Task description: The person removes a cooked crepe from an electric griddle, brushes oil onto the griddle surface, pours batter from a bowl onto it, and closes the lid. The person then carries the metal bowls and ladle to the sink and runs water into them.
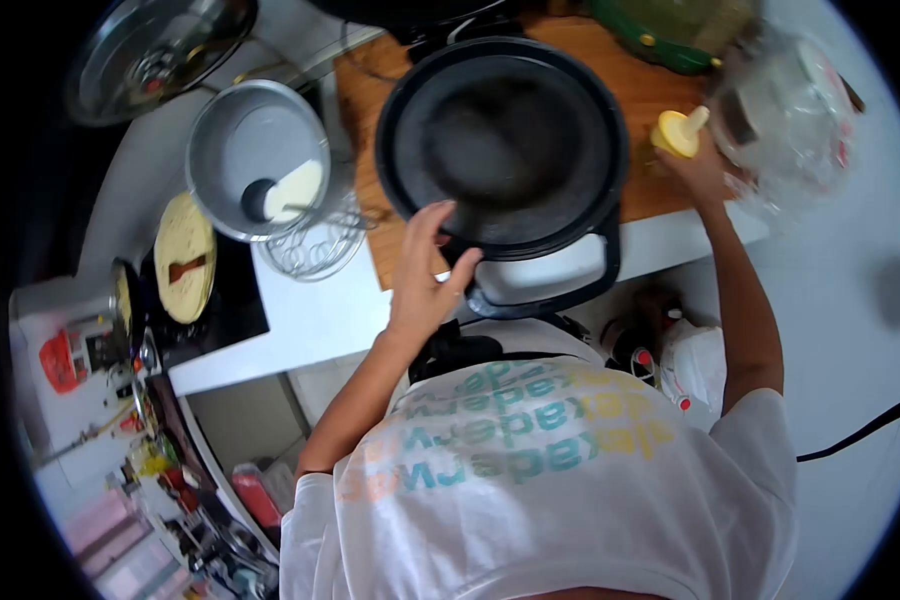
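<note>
A round black electric griddle (510, 140) with a raised rim and a front handle (555, 295) sits on a wooden board. At its front left edge is my left hand (427, 268), fingers and thumb apart, holding nothing. Whether the fingertips touch the rim, I cannot tell. Out to the right, my right hand (698, 172) is closed around a small container with a yellow lid (676, 133) and a pale knob on top. The hand hides most of its body.
Left of the griddle, a metal bowl (260, 120) holds white batter and a ladle, beside a wire rack (315, 245). Stacked flatbreads (183, 265) lie further left. A clear plastic bag (785, 120) and a green-rimmed container (670, 40) stand at the right. Bottles (660, 365) are under the counter.
</note>
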{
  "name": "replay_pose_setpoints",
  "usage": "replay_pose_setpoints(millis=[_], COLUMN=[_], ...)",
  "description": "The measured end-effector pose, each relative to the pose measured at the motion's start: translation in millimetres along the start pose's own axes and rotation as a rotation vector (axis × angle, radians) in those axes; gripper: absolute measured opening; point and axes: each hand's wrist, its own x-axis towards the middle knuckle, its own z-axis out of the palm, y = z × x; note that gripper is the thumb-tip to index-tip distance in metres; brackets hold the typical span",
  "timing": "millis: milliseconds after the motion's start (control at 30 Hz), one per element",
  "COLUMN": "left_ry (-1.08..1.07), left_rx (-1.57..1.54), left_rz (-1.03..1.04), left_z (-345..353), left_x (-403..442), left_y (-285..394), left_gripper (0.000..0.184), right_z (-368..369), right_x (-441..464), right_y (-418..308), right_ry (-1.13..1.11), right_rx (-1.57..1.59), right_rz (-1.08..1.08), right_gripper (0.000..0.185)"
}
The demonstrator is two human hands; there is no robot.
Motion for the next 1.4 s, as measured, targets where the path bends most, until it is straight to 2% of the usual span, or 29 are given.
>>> replay_pose_setpoints(millis=[33,67,133,167,267,367,400,433,500,600,667,700,733,767,867,900,967,1067,1167,1267,1367,1400], left_ry=[0.016,0.075,0.214,0.271,0.429,0.49,0.512,0.569,0.593,0.602,0.606,0.569,0.529,0.46,0.398,0.344,0.244,0.069,0.063,0.111,0.175,0.211], left_rx=[0.09,0.098,0.164,0.165,0.182,0.165,0.131,-0.039,-0.031,-0.06,-0.123,-0.201,-0.279,-0.305,-0.507,-0.521,-0.542,-0.508,-0.56,-0.527,-0.486,-0.5], left_rz=[-0.024,-0.065,-0.143,-0.174,-0.318,-0.526,-0.575,-0.663,-0.694,-0.722,-0.741,-0.784,-0.825,-0.82,-0.785,-0.832,-0.921,-1.001,-0.96,-0.898,-0.859,-0.835], left_z=[-18,-35,-68,-84,-131,-178,-191,-201,-224,-257,-273,-279,-285,-290,-297,-302,-313,-311,-311,-309,-304,-302], left_x=[-8,-17,-32,-39,-50,-55,-55,-49,-41,-28,-18,-12,-5,1,13,15,19,31,32,31,26,24], left_y=[-16,-21,-37,-46,-74,-117,-131,-135,-160,-202,-224,-230,-237,-250,-263,-273,-291,-285,-292,-298,-294,-290], left_gripper=[0.049,0.046,0.044,0.042,0.04,0.042,0.044,0.047,0.05,0.053,0.056,0.056,0.055,0.051,0.03,0.028,0.024,0.019,0.021,0.019,0.019,0.019], right_z=[5,11,21,28,36,26,12,-6,-34,-46,-35,-23,-11,2,55,72,112,170,198,204,211,209], right_x=[1,3,16,24,32,22,13,2,-28,-54,-72,-78,-86,-95,-117,-122,-132,-139,-136,-128,-128,-130], right_y=[0,5,14,26,29,26,26,22,-1,7,-41,-68,-131,-177,-273,-301,-334,-354,-359,-362,-363,-362], right_ry=[-0.03,0.016,-0.03,-0.042,-0.123,-0.011,-0.063,-0.112,-0.186,-0.052,0.035,0.043,-0.022,-0.162,-0.355,-0.423,-0.42,-0.302,-0.254,-0.408,-0.606,-0.603], right_rx=[0.039,-0.011,0.127,0.114,0.104,0.376,0.345,0.314,0.28,0.401,0.381,0.207,0.397,0.463,0.282,0.192,0.127,-0.05,-0.257,-0.395,-0.241,-0.207], right_rz=[0.031,-0.034,0.023,-0.034,-0.072,-0.135,-0.089,-0.044,0.23,0.552,0.297,0.093,-0.036,-0.033,-0.433,-0.457,-0.572,-0.755,-0.843,-0.779,-0.583,-0.533], right_gripper=[0.064,0.063,0.064,0.063,0.075,0.081,0.079,0.078,0.066,0.044,0.027,0.021,0.018,0.019,0.032,0.031,0.033,0.035,0.029,0.026,0.016,0.016])
